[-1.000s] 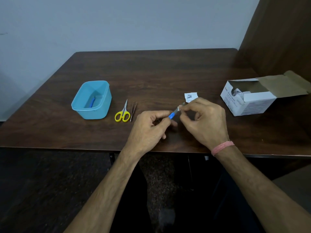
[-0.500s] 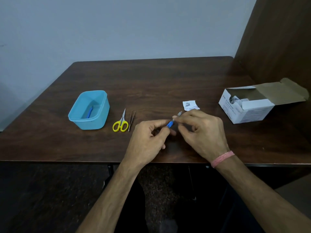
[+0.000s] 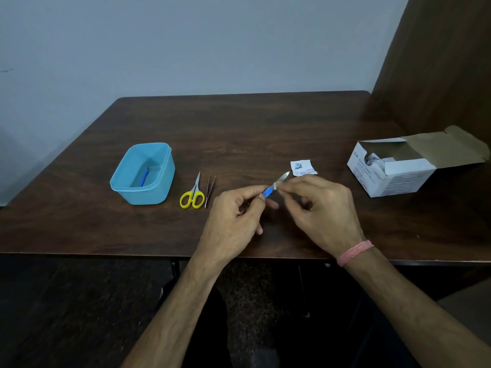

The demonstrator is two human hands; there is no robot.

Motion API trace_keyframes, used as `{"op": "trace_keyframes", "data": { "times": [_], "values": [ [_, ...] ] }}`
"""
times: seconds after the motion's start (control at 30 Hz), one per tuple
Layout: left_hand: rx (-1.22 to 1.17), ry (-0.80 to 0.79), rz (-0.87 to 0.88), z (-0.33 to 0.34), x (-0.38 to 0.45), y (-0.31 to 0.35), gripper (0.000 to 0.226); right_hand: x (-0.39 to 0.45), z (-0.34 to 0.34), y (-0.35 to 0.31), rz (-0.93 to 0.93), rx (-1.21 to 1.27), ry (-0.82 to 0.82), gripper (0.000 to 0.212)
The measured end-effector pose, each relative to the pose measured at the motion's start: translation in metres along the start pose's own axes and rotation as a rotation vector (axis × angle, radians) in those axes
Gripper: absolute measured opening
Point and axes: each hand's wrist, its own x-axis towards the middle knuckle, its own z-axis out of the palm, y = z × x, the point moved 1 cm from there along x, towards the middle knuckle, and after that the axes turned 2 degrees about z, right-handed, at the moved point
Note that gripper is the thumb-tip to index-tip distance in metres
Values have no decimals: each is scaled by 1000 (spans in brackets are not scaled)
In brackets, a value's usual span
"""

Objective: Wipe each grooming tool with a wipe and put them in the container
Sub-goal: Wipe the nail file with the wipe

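My left hand [image 3: 233,216] pinches the blue handle of a small nail file [image 3: 269,192], its metal tip pointing up to the right. My right hand [image 3: 321,211] pinches a small wipe against the metal blade where it meets the handle; the wipe is mostly hidden by the fingers. Yellow-handled scissors [image 3: 193,195] and thin tweezers [image 3: 210,189] lie side by side to the left of my hands. Further left stands a light blue plastic container [image 3: 159,192] with one blue-handled tool [image 3: 143,177] inside.
A torn white wipe wrapper [image 3: 303,167] lies just beyond my right hand. An open white cardboard box of wipes [image 3: 393,176] sits at the table's right side. The dark wooden table [image 3: 239,134] ends at a front edge below my wrists; a brown panel rises at the right.
My right hand's fingers have slid down the blade toward the handle, baring more of the metal tip. The camera has tilted up a little, so everything sits lower in view.
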Motion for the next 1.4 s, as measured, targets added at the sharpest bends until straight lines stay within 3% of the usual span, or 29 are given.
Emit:
{"op": "trace_keyframes", "data": {
  "times": [0.13,0.3,0.5,0.73,0.93,1.17,1.4],
  "values": [
    [18,-13,8,0,-1,2,30,-1,-1,-3,-31,-12,-6,18],
    [19,-12,16,0,-2,5,32,6,-2,4,140,-55,141,12],
    [35,-12,15,0,-2,1,30,0,0,-6,-13,-61,-28,15],
    [68,-16,28,2,-2,2,28,5,-3,-6,85,-111,44,7],
    [56,-28,40,-1,-2,1,30,0,-2,-10,-20,-46,-43,7],
    [31,-19,7,1,-1,-1,27,7,-3,1,171,-87,96,7],
    [30,-17,17,-1,-1,0,29,1,-2,-4,14,-12,-62,12]
  ]
}}
